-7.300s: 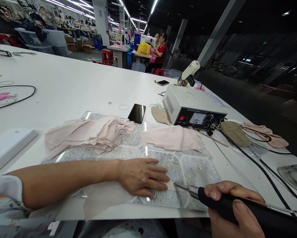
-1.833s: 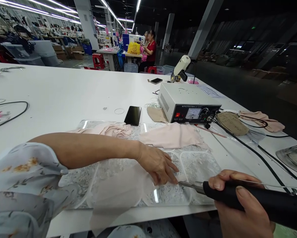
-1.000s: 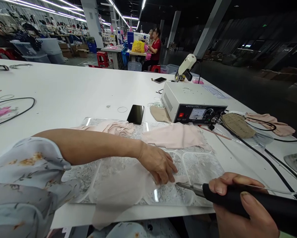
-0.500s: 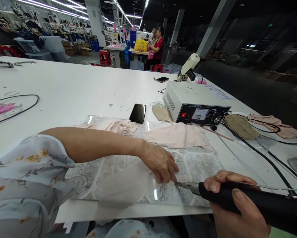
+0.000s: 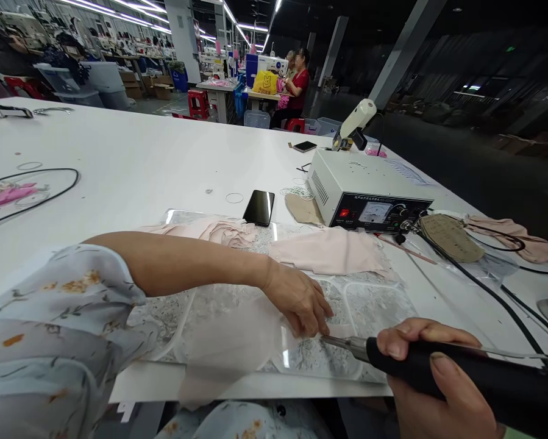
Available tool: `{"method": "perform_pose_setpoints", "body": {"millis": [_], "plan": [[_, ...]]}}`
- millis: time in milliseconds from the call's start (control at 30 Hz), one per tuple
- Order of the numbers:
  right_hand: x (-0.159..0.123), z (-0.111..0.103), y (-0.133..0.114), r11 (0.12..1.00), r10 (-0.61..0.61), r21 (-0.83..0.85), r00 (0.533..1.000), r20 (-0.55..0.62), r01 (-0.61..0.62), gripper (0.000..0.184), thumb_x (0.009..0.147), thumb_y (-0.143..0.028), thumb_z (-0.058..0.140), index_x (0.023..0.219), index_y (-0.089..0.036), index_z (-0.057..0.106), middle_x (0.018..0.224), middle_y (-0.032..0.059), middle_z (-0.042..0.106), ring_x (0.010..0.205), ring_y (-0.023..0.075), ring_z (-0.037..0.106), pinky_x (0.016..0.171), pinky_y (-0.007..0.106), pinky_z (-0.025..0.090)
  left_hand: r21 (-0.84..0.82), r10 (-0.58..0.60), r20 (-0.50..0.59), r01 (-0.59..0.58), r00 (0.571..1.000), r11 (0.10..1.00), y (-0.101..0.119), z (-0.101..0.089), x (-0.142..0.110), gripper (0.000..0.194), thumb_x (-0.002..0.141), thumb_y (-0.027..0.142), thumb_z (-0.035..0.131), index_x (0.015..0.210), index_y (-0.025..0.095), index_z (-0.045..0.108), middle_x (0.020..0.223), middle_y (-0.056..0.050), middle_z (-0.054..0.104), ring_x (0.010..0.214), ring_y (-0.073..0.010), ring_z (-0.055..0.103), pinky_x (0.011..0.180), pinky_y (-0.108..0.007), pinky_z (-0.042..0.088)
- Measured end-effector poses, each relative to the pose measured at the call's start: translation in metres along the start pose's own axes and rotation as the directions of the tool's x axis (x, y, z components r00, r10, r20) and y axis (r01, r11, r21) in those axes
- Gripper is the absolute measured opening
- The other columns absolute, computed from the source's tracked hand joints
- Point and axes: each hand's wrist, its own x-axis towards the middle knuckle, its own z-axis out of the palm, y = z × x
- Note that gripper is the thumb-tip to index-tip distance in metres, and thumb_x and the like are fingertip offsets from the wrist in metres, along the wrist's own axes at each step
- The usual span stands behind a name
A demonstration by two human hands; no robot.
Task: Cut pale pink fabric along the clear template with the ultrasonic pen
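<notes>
My left hand (image 5: 301,302) lies on a pale pink fabric piece (image 5: 228,341), fingertips pressing its edge onto the clear scratched cutting plate (image 5: 374,308). My right hand (image 5: 431,390) is wrapped round the black handle of a cutting tool (image 5: 466,378). The tool's metal tip (image 5: 335,342) touches the fabric edge just below my left fingertips. Two heaps of pink fabric pieces (image 5: 331,251) (image 5: 209,230) rest on the far side of the plate.
A white control box (image 5: 365,192) with dial and red switch stands behind the plate, black cables (image 5: 479,283) running from it. A black phone (image 5: 259,207), tan patterns (image 5: 450,238) and more pink fabric (image 5: 514,238) lie nearby. People sit at a sewing station (image 5: 296,85) far back.
My left hand has turned from flat on the fabric to pressing with fingertips at its right edge. The tool tip has stayed at that edge, shifting slightly left.
</notes>
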Motion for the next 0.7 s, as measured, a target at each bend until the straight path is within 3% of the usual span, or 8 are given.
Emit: {"method": "perform_pose_setpoints", "body": {"millis": [133, 300, 500, 700], "plan": [[-0.0012, 0.0048, 0.0011, 1.000, 0.016, 0.013, 1.000, -0.014, -0.016, 0.008, 0.073, -0.023, 0.062, 0.080, -0.019, 0.061, 0.071, 0.0000, 0.058, 0.049, 0.0110, 0.054, 0.046, 0.030, 0.049, -0.005, -0.037, 0.033, 0.037, 0.999, 0.999, -0.0024, 0.0007, 0.0000, 0.025, 0.070, 0.010, 0.078, 0.060, 0.029, 0.065, 0.101, 0.008, 0.073, 0.122, -0.0160, 0.056, 0.108, -0.019, 0.031], [-0.0021, 0.0066, 0.0041, 1.000, 0.015, 0.009, 1.000, 0.004, -0.015, 0.007, 0.073, -0.021, 0.061, 0.080, -0.019, 0.060, 0.071, -0.0002, 0.057, 0.050, 0.0104, 0.053, 0.046, 0.028, 0.048, -0.022, 0.019, -0.014, -0.019, 1.000, 1.000, -0.0048, 0.0014, -0.0005, 0.022, 0.069, 0.017, 0.081, 0.060, 0.030, 0.066, 0.097, 0.009, 0.073, 0.116, -0.0161, 0.060, 0.104, -0.017, 0.035], [-0.0034, 0.0056, 0.0033, 1.000, 0.024, 0.010, 1.000, 0.014, -0.024, 0.007, 0.074, -0.021, 0.061, 0.080, -0.019, 0.060, 0.071, -0.0005, 0.057, 0.051, 0.0112, 0.054, 0.047, 0.031, 0.050, -0.130, -0.057, -0.062, 0.048, 0.996, 0.990, -0.0034, 0.0010, -0.0012, 0.022, 0.064, 0.021, 0.087, 0.059, 0.030, 0.067, 0.094, 0.009, 0.073, 0.113, -0.0157, 0.062, 0.099, -0.015, 0.039], [-0.0042, 0.0003, 0.0051, 0.999, 0.009, -0.031, 0.997, 0.073, -0.007, 0.004, 0.077, -0.018, 0.060, 0.081, -0.019, 0.058, 0.074, -0.0002, 0.058, 0.053, 0.0114, 0.055, 0.051, 0.032, 0.053, -0.109, -0.017, -0.012, 0.016, 1.000, 0.994, -0.0034, 0.0010, -0.0023, 0.022, 0.067, 0.015, 0.083, 0.060, 0.028, 0.068, 0.097, 0.007, 0.073, 0.116, -0.0162, 0.061, 0.101, -0.016, 0.039]]}}
